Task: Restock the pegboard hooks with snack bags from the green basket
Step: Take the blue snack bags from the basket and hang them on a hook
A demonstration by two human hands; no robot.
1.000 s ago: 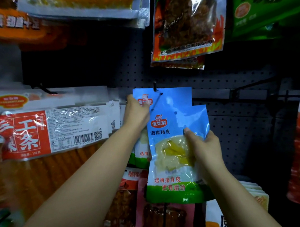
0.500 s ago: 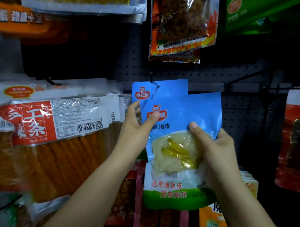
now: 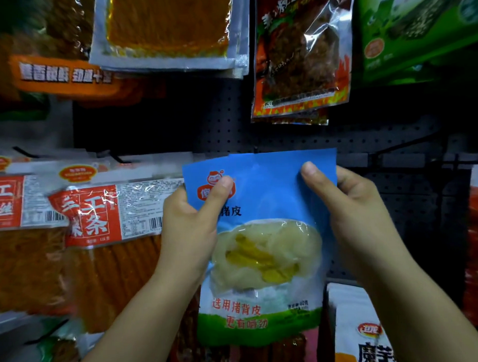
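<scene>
A: Background: dark pegboard (image 3: 394, 148), packed with hanging snacks. Orange-red strip packs (image 3: 98, 229) to my left, flame-print bag (image 3: 301, 51) up top, green pack (image 3: 417, 31) upper right, white-orange bag (image 3: 357, 336) lower right.

B: Where's the task bag?

A: Blue snack bag (image 3: 262, 196) is dead centre, held up in front of the board. Long axis vertical. Blue header up, green band at the bottom, clear window with pale and yellow contents in the middle. Print faces me and reads upright.

B: Grip?

A: Two-handed, both at the header. Left hand (image 3: 190, 226) pinches the upper left edge, thumb across the red logo, other fingers behind the bag. Right hand (image 3: 349, 204) pinches the upper right edge, thumb flat on the front, fingers curled round the back.

B: On a hook?

A: Can't tell. A short dark peg (image 3: 255, 149) shows just above the top edge. A second blue edge peeks out behind the top left corner; whether that's another bag, can't tell.
</scene>
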